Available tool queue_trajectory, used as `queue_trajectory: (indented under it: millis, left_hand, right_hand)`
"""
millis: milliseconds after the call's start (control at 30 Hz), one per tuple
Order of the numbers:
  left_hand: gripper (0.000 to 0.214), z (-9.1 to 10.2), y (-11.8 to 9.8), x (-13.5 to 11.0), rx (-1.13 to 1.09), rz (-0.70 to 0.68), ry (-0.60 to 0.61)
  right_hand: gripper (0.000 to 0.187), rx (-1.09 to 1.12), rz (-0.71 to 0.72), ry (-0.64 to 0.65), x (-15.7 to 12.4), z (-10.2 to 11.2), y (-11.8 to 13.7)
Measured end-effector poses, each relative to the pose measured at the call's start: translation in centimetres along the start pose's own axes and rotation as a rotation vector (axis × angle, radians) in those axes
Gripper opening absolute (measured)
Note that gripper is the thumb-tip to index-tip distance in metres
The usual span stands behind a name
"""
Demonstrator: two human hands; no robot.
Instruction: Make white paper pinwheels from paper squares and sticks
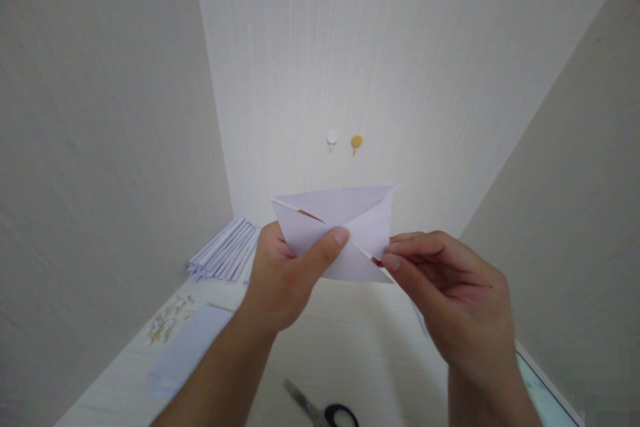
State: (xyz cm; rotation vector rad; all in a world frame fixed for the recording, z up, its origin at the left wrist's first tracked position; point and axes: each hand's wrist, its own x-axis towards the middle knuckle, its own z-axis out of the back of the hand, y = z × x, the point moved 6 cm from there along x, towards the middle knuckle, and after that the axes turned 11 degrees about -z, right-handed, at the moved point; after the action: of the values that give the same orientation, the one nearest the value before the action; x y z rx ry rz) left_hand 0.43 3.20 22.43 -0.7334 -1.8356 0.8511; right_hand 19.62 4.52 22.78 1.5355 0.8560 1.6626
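Observation:
Held up above the table is a sheet of white paper (370, 223), its corners folded in toward the middle like an envelope. Narrow gaps show between the flaps. My left hand (290, 273) grips it from the left, thumb pressed on the centre where the flaps meet and the other fingers hidden behind. At the paper's lower right edge, my right hand (455, 293) pinches it between thumb and fingertips. Below the hands, a pair of scissors (320, 407) with black handles lies on the table, partly cut off by the frame's bottom edge.
Several folded white paper pieces (223, 250) stand in a row at the back left. Nearer are small gold-coloured pieces (170, 320) and a stack of white paper (193, 343). Two round hooks (356, 141) are on the back wall. A pale green framed surface (543, 390) lies at lower right.

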Motion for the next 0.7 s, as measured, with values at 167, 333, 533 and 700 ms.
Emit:
queue_trajectory:
  millis: [167, 333, 533, 700]
  left_hand:
    - [0.017, -0.02, 0.06, -0.02, -0.004, 0.002, 0.0]
    - [0.014, -0.14, -0.14, -0.01, -0.008, -0.023, 0.004]
    - [0.013, -0.16, -0.26, 0.06, -0.007, -0.044, -0.003]
    - [0.016, -0.18, -0.1, 0.07, -0.003, -0.031, 0.017]
  right_hand:
    - [0.009, -0.019, 0.002, 0.007, -0.05, -0.02, 0.04]
    - [0.01, -0.016, 0.015, -0.009, -0.01, 0.01, 0.16]
    - [0.009, 0.0, -0.005, -0.018, -0.04, 0.01, 0.09]
    - [0.011, 0.01, 0.001, -0.021, -0.01, -0.07, 0.1]
